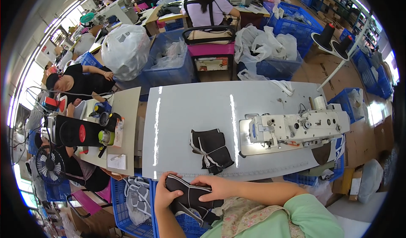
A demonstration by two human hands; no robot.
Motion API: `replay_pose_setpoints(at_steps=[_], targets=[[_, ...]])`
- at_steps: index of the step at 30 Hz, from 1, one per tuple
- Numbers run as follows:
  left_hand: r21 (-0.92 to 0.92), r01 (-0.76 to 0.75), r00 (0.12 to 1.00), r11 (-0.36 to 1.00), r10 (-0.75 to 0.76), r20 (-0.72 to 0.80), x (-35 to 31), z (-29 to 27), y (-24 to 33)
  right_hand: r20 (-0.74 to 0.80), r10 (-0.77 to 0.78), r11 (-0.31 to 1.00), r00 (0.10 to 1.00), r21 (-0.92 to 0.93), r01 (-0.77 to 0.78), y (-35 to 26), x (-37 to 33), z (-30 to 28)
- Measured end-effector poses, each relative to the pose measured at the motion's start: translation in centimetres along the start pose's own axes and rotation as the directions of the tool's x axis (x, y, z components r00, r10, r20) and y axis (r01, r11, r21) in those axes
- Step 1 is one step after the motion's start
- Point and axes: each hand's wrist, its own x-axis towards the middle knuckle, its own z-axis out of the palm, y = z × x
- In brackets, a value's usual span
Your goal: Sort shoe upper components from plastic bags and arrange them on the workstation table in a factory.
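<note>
My left hand [164, 195] grips the left end of a folded bundle of dark fabric pieces [192, 198], which has pale edges and a light tie across it. My right hand [220, 188] presses on the bundle's upper right side, thumb and fingers closed on it. The bundle is off the table's front edge, close to my body and above a blue basket. A second tied bundle of dark fabric [210, 148] lies on the grey table [190, 107] just beyond my hands. To its right stands a white industrial sewing machine [296, 127].
Blue baskets [122, 208] with fabric pieces stand below the table at left. Another table [127, 132] at left holds jars and a dark machine, with a fan [50, 164] beside it. Beyond my table are a pink-backed chair [211, 49], plastic bags [125, 52] and several people.
</note>
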Motion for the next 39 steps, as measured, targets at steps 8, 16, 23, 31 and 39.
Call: replay_pose_setpoints(at_steps=[8, 16, 23, 31, 39], targets=[[-0.270, 0.028, 0.999, 0.963, -0.037, -0.030, 1.3, 3.3, -1.5, 0.109, 0.088, 0.914, 0.990, 0.386, -0.124, 1.6, 0.5, -2.2], [-0.336, 0.103, 0.994, 0.936, -0.104, 0.014, 2.2, 3.5, -2.1, 0.168, 0.004, 0.719, 0.986, 0.684, -0.119, 2.9, 0.3, -3.2], [-0.387, 0.027, 0.954, 0.922, -0.140, -0.264, 1.7, 1.1, -2.4, 0.075, 0.024, 0.936, 0.997, 0.347, -0.049, -0.9, -2.1, -4.9], [-0.492, -0.197, 0.818, 0.848, -0.134, -0.560, 3.9, 0.4, -5.3, -0.024, -0.053, 0.995, 0.998, -0.080, 0.051, 2.6, -2.5, -0.3], [-0.725, -0.074, 0.845, 0.684, -0.344, -0.410, 2.8, 0.6, -6.8, -0.250, 0.050, 0.888, 0.967, -0.431, -0.158, 6.3, -6.9, -2.6]])
